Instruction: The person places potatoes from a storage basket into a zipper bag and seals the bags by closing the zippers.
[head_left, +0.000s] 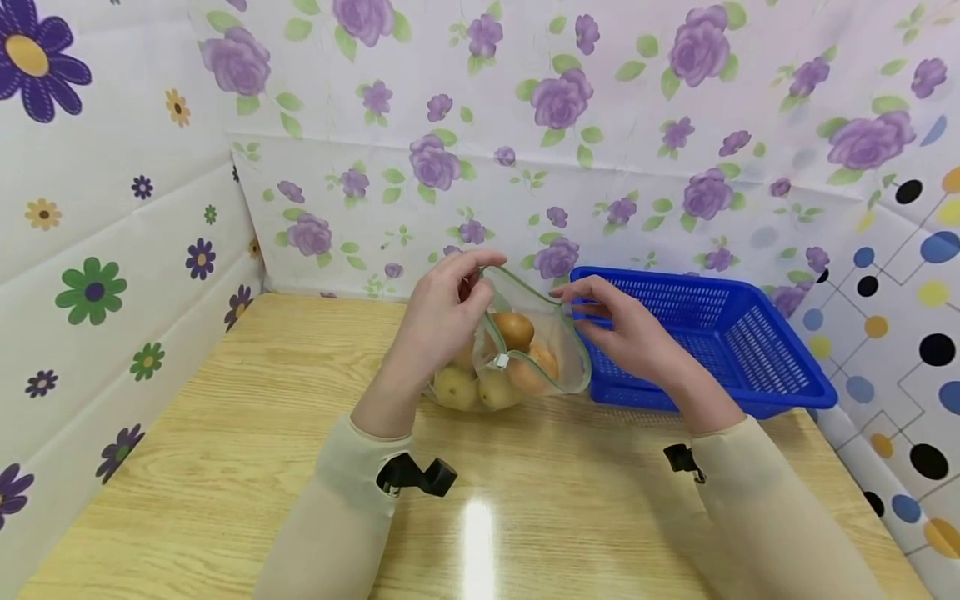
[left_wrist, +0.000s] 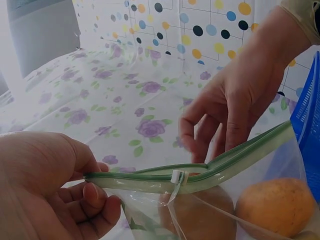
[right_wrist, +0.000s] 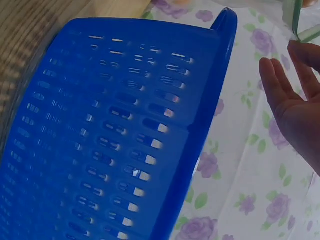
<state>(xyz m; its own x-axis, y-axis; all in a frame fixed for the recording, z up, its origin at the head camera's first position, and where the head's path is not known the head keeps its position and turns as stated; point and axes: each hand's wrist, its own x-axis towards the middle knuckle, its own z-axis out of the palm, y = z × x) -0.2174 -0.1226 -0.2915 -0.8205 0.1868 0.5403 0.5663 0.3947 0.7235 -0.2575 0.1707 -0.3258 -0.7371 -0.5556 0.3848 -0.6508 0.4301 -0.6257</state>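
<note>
Clear zip-top plastic bag point(head_left: 517, 350) of brown-yellow fruit, standing on the wooden table point(head_left: 247, 433), is pinched at its green seal by the left hand point(head_left: 442, 312); the right hand point(head_left: 630, 329) pinches the seal's other end, so the mouth is kept taut. Blue slotted plastic basket point(head_left: 720, 333) sits just beyond the right grip.

Left wrist view: white slider point(left_wrist: 176, 176) is seen between both grips on the seal.

Right wrist view: fingers point(right_wrist: 280, 95) are relaxed below the pinched corner. No writing is readable.
</note>
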